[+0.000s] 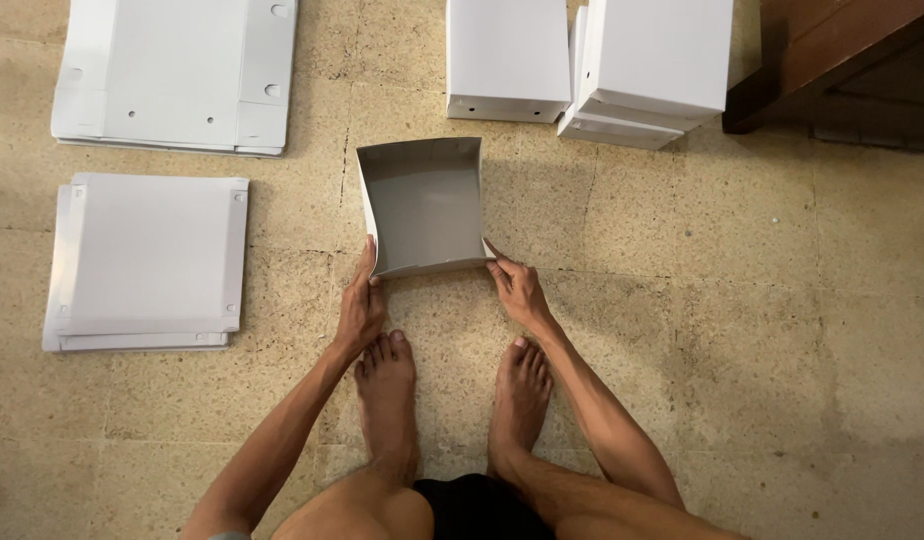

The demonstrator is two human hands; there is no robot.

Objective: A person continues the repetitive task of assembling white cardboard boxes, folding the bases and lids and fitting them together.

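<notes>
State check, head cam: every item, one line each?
Grey-lined white cardboard tray: half folded, sides up, on floor.
Left hand: gripping tray's near-left corner.
Right hand: gripping near-right corner.
Flat white cardboard sheets: unfolded, stacked.
White assembled boxes: folded, closed.

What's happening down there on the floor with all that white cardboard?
A barefoot person bends over a half-folded cardboard box, grey inside, with its two side flaps turned up. The left hand presses one near corner and the right hand the other. Two stacks of flat white sheets lie on the tiled floor to the left, and finished white boxes stand beyond it.
</notes>
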